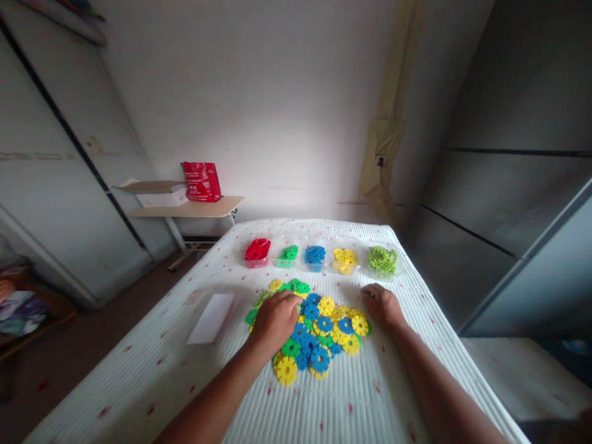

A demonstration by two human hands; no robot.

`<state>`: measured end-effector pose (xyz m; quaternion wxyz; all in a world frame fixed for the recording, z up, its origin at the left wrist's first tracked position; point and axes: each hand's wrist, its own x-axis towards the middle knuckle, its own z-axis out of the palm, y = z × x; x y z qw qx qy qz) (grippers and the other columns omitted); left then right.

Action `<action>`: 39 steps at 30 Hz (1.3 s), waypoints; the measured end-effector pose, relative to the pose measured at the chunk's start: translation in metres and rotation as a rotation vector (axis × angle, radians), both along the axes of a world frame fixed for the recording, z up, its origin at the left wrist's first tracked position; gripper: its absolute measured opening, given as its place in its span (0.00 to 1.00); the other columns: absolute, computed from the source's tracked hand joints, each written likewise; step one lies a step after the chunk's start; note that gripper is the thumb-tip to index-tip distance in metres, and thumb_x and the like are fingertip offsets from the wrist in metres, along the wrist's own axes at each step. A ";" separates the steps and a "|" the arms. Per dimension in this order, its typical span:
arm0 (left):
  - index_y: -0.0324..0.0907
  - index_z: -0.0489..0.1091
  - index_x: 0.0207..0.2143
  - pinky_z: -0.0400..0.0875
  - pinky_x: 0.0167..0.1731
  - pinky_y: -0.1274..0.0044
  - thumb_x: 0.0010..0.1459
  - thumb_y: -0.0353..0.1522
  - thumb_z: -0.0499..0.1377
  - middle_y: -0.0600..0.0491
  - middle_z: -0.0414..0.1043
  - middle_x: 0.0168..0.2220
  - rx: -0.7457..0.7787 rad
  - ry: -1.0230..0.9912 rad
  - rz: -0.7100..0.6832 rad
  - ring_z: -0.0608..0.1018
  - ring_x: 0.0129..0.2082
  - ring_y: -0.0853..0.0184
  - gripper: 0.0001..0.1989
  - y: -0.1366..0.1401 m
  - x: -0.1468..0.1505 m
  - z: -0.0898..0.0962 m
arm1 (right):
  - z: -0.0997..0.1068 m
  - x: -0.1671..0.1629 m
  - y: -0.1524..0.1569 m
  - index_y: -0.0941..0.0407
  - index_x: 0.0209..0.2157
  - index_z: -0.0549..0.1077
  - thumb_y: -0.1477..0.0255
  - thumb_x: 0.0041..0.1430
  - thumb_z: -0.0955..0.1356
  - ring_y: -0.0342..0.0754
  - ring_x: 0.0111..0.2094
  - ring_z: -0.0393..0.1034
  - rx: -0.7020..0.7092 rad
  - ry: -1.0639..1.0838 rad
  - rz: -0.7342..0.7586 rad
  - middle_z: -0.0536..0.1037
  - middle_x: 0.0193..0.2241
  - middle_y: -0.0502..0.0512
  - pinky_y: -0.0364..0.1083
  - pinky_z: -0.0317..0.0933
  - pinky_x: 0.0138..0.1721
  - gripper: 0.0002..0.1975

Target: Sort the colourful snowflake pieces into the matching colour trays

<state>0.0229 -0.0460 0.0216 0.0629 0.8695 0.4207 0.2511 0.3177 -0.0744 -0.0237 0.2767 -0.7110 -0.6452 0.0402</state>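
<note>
A loose pile of flower-shaped plastic discs in blue, yellow and green lies on the table in front of me. My left hand is over the pile's left side, its fingers curled and pressed together among the discs. Whatever those fingertips hold is hidden. Just right of the pile, my right hand rests low over the cloth, closed, with its fingers bent inward. I cannot make out what is in it. Behind the pile stands a row of clear plastic boxes, holding red discs, green discs, blue discs, yellow discs and light-green discs.
A white rectangular card or flat box lies left of the pile on the quilted tablecloth. Beyond the table's far left corner, a small side table carries a white box and a red bag. Grey cabinets stand at the right.
</note>
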 end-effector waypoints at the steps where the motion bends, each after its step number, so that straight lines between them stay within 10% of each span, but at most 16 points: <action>1: 0.44 0.73 0.36 0.68 0.41 0.75 0.56 0.25 0.49 0.52 0.74 0.36 0.032 -0.026 -0.012 0.74 0.38 0.66 0.14 -0.006 -0.006 -0.008 | 0.003 0.003 -0.002 0.55 0.32 0.75 0.74 0.53 0.61 0.47 0.35 0.71 -0.017 0.031 0.024 0.77 0.34 0.55 0.43 0.61 0.39 0.11; 11: 0.43 0.72 0.37 0.68 0.41 0.71 0.57 0.26 0.49 0.50 0.74 0.39 0.257 -0.209 0.045 0.74 0.41 0.63 0.13 -0.005 -0.027 -0.049 | 0.048 -0.010 -0.039 0.54 0.38 0.72 0.74 0.42 0.71 0.44 0.31 0.68 -0.275 0.062 0.320 0.74 0.36 0.52 0.42 0.60 0.33 0.17; 17: 0.44 0.73 0.36 0.69 0.42 0.71 0.56 0.27 0.49 0.50 0.74 0.38 0.213 -0.227 0.070 0.74 0.41 0.63 0.13 -0.003 -0.026 -0.054 | 0.044 -0.037 -0.037 0.56 0.37 0.71 0.76 0.41 0.70 0.46 0.33 0.66 -0.379 -0.186 0.270 0.72 0.37 0.54 0.42 0.57 0.31 0.17; 39: 0.44 0.73 0.33 0.70 0.41 0.73 0.56 0.28 0.49 0.52 0.74 0.36 0.120 -0.352 0.073 0.75 0.39 0.65 0.12 -0.001 -0.027 -0.052 | 0.034 -0.002 -0.026 0.56 0.32 0.74 0.77 0.39 0.70 0.44 0.29 0.66 -0.354 -0.046 0.204 0.73 0.30 0.51 0.40 0.57 0.28 0.13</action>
